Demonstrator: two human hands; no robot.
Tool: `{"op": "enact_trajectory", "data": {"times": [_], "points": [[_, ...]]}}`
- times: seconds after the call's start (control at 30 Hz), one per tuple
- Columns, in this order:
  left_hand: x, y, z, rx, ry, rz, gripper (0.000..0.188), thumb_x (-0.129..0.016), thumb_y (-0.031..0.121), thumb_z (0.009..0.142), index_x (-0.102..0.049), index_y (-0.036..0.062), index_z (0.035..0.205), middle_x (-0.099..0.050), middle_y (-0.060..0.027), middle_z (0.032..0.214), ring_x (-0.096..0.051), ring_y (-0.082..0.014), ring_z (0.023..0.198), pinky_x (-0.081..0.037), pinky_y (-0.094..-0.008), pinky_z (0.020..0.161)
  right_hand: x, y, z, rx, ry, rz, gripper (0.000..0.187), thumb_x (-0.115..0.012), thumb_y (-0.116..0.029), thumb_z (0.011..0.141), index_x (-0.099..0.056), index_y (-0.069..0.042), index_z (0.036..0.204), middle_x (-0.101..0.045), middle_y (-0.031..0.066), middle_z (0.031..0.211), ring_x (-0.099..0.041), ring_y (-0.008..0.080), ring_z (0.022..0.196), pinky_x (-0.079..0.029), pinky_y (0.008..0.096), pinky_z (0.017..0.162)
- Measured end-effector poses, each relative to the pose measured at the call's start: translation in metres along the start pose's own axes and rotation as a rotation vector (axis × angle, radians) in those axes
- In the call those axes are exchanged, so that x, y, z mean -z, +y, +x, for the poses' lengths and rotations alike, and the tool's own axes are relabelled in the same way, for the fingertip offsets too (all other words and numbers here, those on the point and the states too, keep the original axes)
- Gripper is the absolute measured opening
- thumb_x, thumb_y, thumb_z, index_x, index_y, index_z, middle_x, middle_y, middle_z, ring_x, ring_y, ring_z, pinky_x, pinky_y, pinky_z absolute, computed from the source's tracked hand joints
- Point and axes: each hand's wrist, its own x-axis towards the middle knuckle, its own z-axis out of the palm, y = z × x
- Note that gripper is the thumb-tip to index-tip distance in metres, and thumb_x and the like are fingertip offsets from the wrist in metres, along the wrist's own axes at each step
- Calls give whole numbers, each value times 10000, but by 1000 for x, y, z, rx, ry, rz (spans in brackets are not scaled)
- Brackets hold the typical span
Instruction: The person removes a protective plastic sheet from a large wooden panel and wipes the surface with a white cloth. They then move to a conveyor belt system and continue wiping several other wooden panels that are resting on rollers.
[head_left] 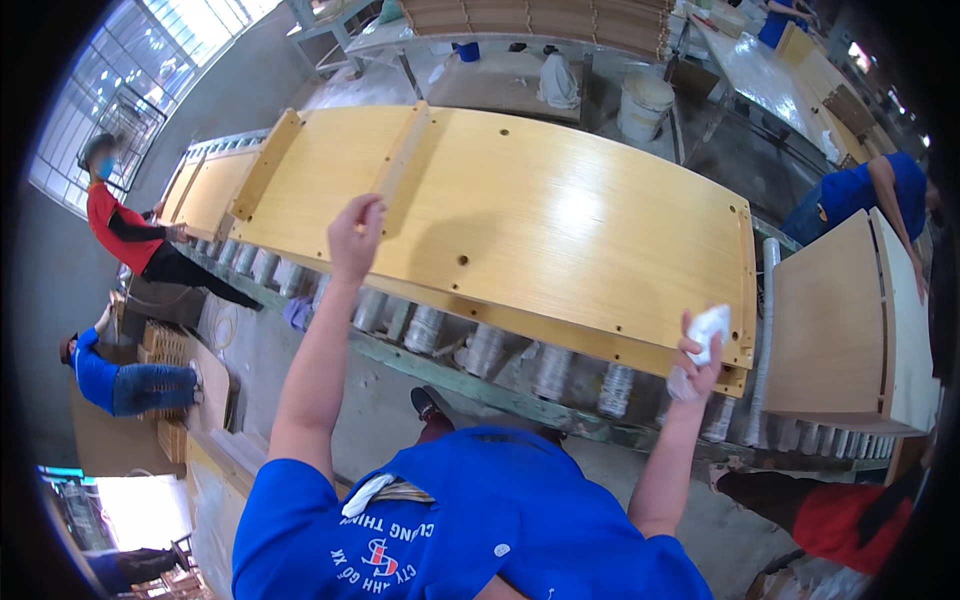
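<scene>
A long wooden panel [540,220] with a glossy yellow finish and several drilled holes lies in front of me. Cross rails [405,155] stand up from its surface, one at each end and another left of the middle. Over the near edge, by that inner rail, my left hand [355,240] is raised with its fingers curled together; whatever is in them, if anything, is hidden. At the panel's right end my right hand [700,365] grips a crumpled white rag [712,328]. Another board layer [590,350] shows beneath the panel's near edge.
A roller conveyor [485,350] carries the panel. To the right stands a wooden cabinet piece [830,320]. People in red [125,225] and blue [125,375] are at the left; others are at the right. A white bucket [645,105] sits beyond the panel.
</scene>
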Motion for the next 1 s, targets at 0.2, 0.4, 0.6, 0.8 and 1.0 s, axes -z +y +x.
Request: {"op": "enact_trajectory", "data": {"times": [0.2,0.4,0.6,0.8,1.0], "points": [[91,-120,42,-11,-155,296,154,-573,110,877,-615,15,990,-649,-92,819,-607,-174,740,-484,-285,636,-74,173,106,-107,89,-317,433,-494,-448,931,-508,-47,1094,-559,60,765,-354,42,406,-248,160,334],[90,-155,31,-301,-163,577,143,-598,133,802,-616,86,936,-596,-76,988,-512,-283,967,-411,-405,848,-139,314,224,127,155,-808,330,-657,-325,838,-545,-59,997,-549,23,694,-461,76,457,-290,200,335],[82,-148,35,-277,-202,502,107,-590,152,801,-614,111,896,-583,-58,997,-503,-271,982,-398,-396,849,-144,366,323,677,334,-1433,418,-717,-335,771,-566,-35,1019,-644,84,820,-617,173,664,-477,291,487],[100,-159,35,-262,-195,537,83,-594,150,793,-613,117,867,-577,-38,1003,-495,-259,990,-387,-396,851,-161,418,353,614,329,-1843,383,-675,-356,778,-538,-82,1007,-632,176,896,-619,360,854,-492,453,714],[96,-159,39,-289,-200,528,88,-596,151,792,-619,120,871,-575,-33,1014,-492,-257,997,-381,-396,851,-159,421,323,635,367,-1972,334,-665,-342,790,-531,-72,932,-619,167,867,-599,365,844,-470,459,717]]}}
